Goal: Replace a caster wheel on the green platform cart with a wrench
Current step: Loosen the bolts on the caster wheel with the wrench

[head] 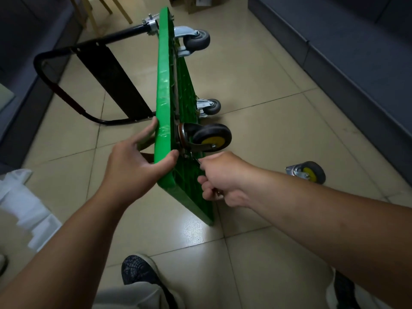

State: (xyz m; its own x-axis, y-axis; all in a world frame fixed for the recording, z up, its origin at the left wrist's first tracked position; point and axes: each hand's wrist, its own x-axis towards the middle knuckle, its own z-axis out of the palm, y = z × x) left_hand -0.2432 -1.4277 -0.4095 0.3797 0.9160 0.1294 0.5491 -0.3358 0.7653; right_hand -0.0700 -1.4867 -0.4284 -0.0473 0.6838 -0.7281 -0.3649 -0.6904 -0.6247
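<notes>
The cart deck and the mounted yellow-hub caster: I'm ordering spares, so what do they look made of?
Cart deck: likely moulded plastic, glossy green, scuffed, ribbed underside. Mounted caster: dark matte tyre, probably rubber; yellow hub seemingly plastic; swivel mount looks metal.

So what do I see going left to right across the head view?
Black handle → green cart → loose wheel on the floor.
</notes>
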